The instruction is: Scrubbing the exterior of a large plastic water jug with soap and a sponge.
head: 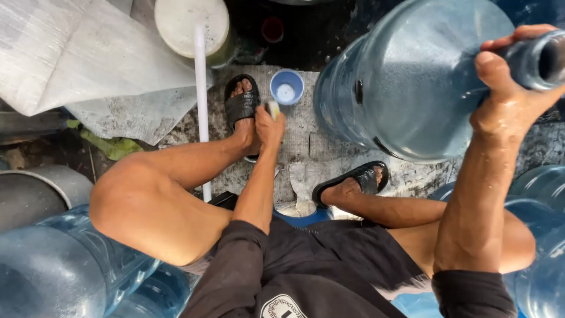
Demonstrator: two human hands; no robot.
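Note:
My right hand (506,88) grips the neck of a big blue water jug (412,82), which lies tilted on its side above the wet floor at the upper right. My left hand (269,125) reaches down between my knees and is closed on a small pale object (273,108) I cannot identify, just beside my left foot in a black sandal (241,103). A small blue cup (286,87) stands on the floor right past that hand.
More blue water jugs lie at the lower left (65,271) and right edge (544,235). A white pipe (201,88) runs down from a pale round lid (191,23). Grey sacks (88,59) cover the upper left. My other sandalled foot (353,182) rests centre.

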